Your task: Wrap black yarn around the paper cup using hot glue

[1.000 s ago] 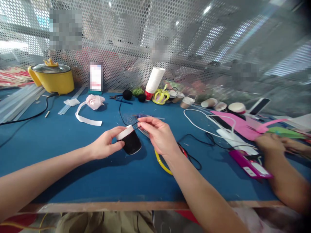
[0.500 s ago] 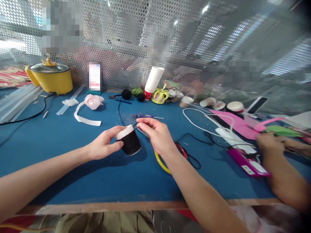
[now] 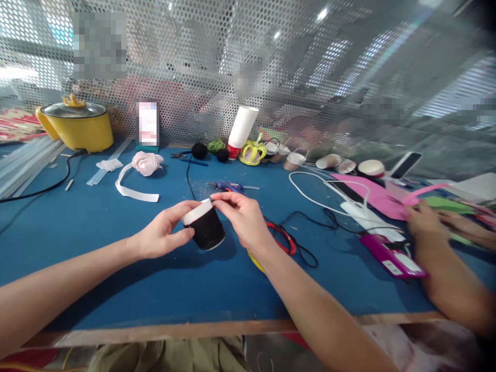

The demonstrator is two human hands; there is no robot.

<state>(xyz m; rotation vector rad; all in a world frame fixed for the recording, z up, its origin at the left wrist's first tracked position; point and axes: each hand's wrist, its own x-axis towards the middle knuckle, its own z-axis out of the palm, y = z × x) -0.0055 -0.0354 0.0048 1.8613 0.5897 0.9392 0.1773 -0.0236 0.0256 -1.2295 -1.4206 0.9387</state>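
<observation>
My left hand [image 3: 165,235] grips a small paper cup [image 3: 205,230], white at the rim and wound with black yarn, tilted just above the blue table [image 3: 116,279]. My right hand [image 3: 240,219] pinches the black yarn strand at the cup's rim, fingers pressed together. The strand [image 3: 188,178] runs back over the table toward a black yarn ball [image 3: 200,150].
A yellow pot [image 3: 75,126] stands at the back left, a pink fabric flower with white ribbon [image 3: 145,163] beside it. A stack of white cups [image 3: 242,126], a glue gun [image 3: 227,186], red and yellow rings [image 3: 282,240] and cables lie nearby. Another person's hand [image 3: 424,225] works at the right.
My right hand has moved left and closer to the cup's rim with the yarn. The other person's hand at the right has shifted a little.
</observation>
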